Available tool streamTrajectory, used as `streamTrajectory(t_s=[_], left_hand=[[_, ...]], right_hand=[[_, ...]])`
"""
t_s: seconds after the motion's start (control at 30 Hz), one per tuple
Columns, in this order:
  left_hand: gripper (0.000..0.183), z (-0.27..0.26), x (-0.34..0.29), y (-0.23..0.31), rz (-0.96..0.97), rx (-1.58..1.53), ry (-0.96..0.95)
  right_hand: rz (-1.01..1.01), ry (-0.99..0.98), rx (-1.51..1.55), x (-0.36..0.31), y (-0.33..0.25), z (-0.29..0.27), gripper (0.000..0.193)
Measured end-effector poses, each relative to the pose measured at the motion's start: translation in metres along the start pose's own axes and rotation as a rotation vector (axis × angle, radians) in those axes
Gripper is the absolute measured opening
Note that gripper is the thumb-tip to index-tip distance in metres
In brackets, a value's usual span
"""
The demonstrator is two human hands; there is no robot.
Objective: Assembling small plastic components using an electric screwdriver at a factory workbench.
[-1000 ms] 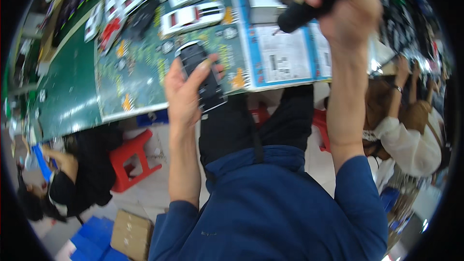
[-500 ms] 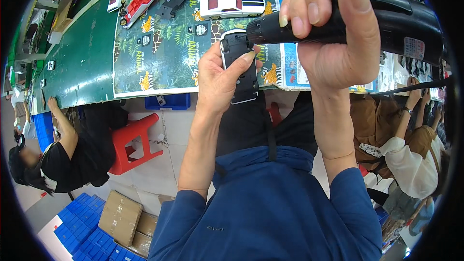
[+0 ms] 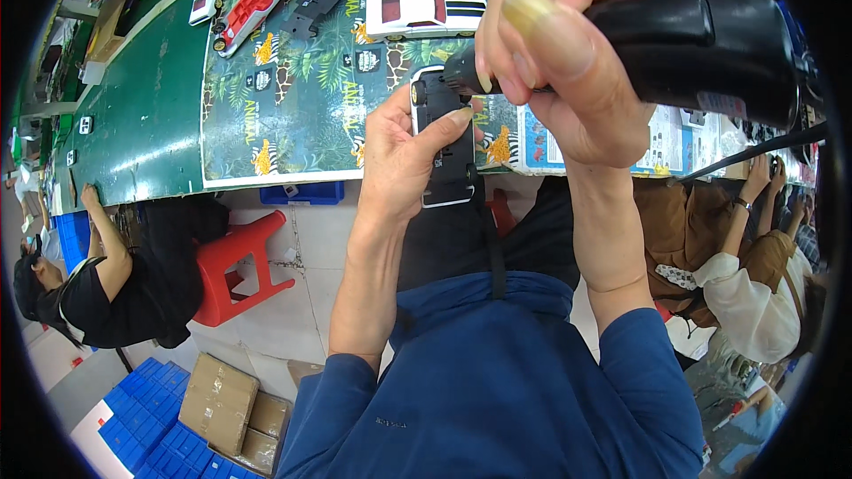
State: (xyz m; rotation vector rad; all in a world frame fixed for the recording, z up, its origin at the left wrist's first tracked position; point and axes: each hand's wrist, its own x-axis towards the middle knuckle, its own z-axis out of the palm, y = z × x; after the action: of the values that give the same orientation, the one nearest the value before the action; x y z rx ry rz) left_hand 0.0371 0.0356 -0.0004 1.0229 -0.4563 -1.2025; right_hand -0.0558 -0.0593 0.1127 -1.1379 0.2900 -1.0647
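Note:
My left hand (image 3: 391,153) is closed around a toy car (image 3: 451,179) turned over, its black underside facing up and a white body edge showing. The thumb presses across the underside. My right hand (image 3: 577,93) grips a black electric screwdriver (image 3: 692,53), held nearly level with its front end over the upper part of the car's underside. The bit's tip is hidden, so I cannot tell whether it touches a screw. White toy cars (image 3: 426,14) with black stripes stand on the printed mat beyond my hands.
A red car part (image 3: 249,16) and a black car base (image 3: 321,2) lie on the patterned mat (image 3: 302,124). A black cord (image 3: 754,153) runs from the right. Blue bin (image 3: 306,192) and red stool (image 3: 232,270) stand below the table's edge. People sit on both sides.
My right hand and the screwdriver have moved slightly left, and the screwdriver's front end has dropped a little. The car has shifted slightly toward me in my left hand.

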Motion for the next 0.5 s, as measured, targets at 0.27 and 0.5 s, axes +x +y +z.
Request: streamTrajectory(t_s=[0.27, 0.5], left_hand=[[0.030, -0.001, 0.000, -0.003, 0.053, 0.041, -0.189], [0.047, -0.041, 0.014, -0.027, 0.014, 0.167, 0.041]], right_hand=[[-0.224, -0.319, -0.253, 0.014, 0.027, -0.040, 0.016], [-0.155, -0.139, 0.078, 0.003, 0.055, -0.033, 0.046]])
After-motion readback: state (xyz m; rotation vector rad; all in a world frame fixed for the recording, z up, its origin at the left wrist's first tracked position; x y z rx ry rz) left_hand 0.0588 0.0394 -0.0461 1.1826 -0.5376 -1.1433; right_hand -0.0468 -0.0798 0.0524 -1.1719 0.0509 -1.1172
